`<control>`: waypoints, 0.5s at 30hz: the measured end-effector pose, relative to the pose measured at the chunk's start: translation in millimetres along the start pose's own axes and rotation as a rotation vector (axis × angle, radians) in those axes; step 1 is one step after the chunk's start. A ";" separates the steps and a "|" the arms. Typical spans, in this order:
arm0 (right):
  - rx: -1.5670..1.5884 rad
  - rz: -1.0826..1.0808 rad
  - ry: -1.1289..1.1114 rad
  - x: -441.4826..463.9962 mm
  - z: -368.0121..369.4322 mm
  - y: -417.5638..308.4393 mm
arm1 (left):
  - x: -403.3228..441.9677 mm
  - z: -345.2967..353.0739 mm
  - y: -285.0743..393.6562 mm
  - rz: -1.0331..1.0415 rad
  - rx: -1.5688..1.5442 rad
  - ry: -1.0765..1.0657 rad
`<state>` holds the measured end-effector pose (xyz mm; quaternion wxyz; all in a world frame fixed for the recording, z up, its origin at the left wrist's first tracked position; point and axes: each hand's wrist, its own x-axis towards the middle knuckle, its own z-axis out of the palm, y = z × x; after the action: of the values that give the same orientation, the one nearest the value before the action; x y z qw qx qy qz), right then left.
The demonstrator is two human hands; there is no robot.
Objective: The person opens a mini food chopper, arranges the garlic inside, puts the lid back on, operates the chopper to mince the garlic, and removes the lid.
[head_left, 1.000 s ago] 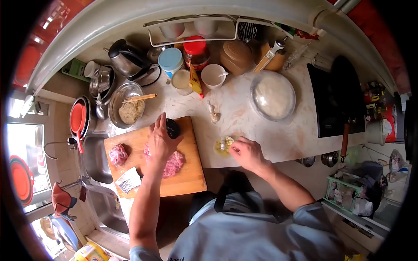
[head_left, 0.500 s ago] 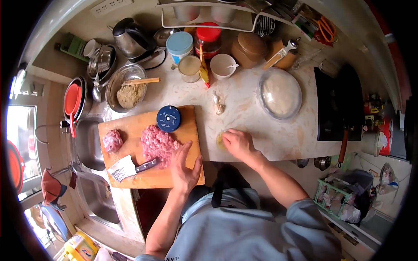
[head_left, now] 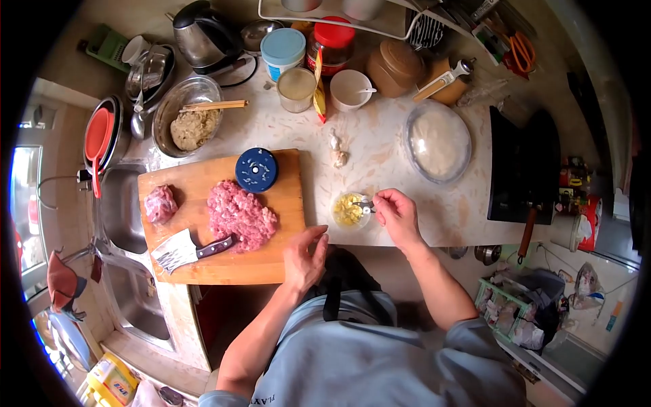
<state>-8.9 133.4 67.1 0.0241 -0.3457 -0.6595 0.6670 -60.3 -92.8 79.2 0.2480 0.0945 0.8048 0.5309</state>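
My right hand (head_left: 398,216) pinches a small chopper blade piece (head_left: 365,206) at the right rim of a clear bowl (head_left: 336,220), which holds chopped yellow bits (head_left: 347,210). My left hand (head_left: 305,258) holds nothing; its fingers are apart over the lower right edge of the wooden cutting board (head_left: 290,197). On that board lie a heap of minced meat (head_left: 239,218), a lump of meat (head_left: 160,205), a cleaver (head_left: 178,251) smeared with meat, and a round dark blue lid (head_left: 257,169). Garlic (head_left: 338,154) rests on the counter beyond the bowl.
A steel bowl (head_left: 157,129) with filling and chopsticks stands behind the board. Covered dough (head_left: 439,142) sits to the right, before a black cooktop (head_left: 515,169). Jars, a white bowl (head_left: 347,91) and a kettle (head_left: 203,44) line the back. The sink (head_left: 125,210) is at left.
My right hand has lifted off the bowl and moved right, revealing the yellow bits and the blade piece in its fingers. My left hand has moved from beside the minced meat toward the bowl.
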 end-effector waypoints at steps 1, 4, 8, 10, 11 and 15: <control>0.001 0.002 0.004 -0.9 0.2 -0.9 | 2.7 4.0 1.3 0.000 0.000 -0.004; 0.233 0.152 -0.028 -4.0 0.3 -5.8 | 15.2 12.8 7.2 0.161 0.080 0.053; 0.378 0.215 -0.052 -12.5 -0.8 -15.0 | 40.8 23.6 2.4 0.542 0.628 -0.057; 0.406 0.224 -0.061 -13.4 -2.8 -12.3 | 55.0 29.8 1.4 0.548 0.926 -0.227; 0.454 0.234 -0.064 -14.1 -4.2 -9.5 | 60.9 33.6 1.6 0.534 0.942 -0.246; 0.522 0.258 -0.046 -20.8 -6.3 -11.1 | 74.2 52.8 5.7 0.554 0.977 -0.190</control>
<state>5.3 130.1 86.6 0.0120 -0.3937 -0.4164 0.8194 -98.3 -17.0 45.6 0.0983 0.4530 0.8763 0.1313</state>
